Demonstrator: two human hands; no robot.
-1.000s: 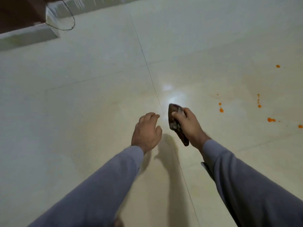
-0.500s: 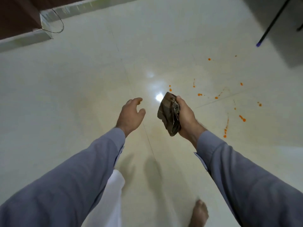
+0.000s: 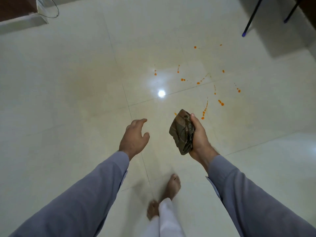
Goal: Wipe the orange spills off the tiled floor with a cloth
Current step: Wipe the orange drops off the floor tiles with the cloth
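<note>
The right hand (image 3: pixel 198 137) is closed around a crumpled brown cloth (image 3: pixel 182 131), thumb pressed along its upper edge; the fingers are hidden behind the bundle, and the cloth is held in the air above the tiled floor (image 3: pixel 68 93), not touching it. The left hand (image 3: pixel 135 135) holds nothing, its fingers loosely curled and spread, the palm turned down and away so its underside cannot be seen. Both arms wear grey sleeves (image 3: pixel 82 202) that run off the bottom corners of the frame. The orange spills (image 3: pixel 205 108) lie scattered as drops and thin streaks over the pale tiles ahead and to the right of the cloth, the nearest drops just beyond the right thumb and one small fleck partly covered by the cloth's top corner; the farthest specks are too small to make out clearly. A bright glare spot (image 3: pixel 161 93) sits on the glossy tile near the spills. Two bare feet (image 3: pixel 172 187) show below the hands, blurred, one partly covered by a white trouser leg (image 3: pixel 165 218). At top right, two dark furniture legs (image 3: pixel 251 17) are cut off by the frame edge; at top left a thin wire loop (image 3: pixel 51 11) rests by a pale ledge.
</note>
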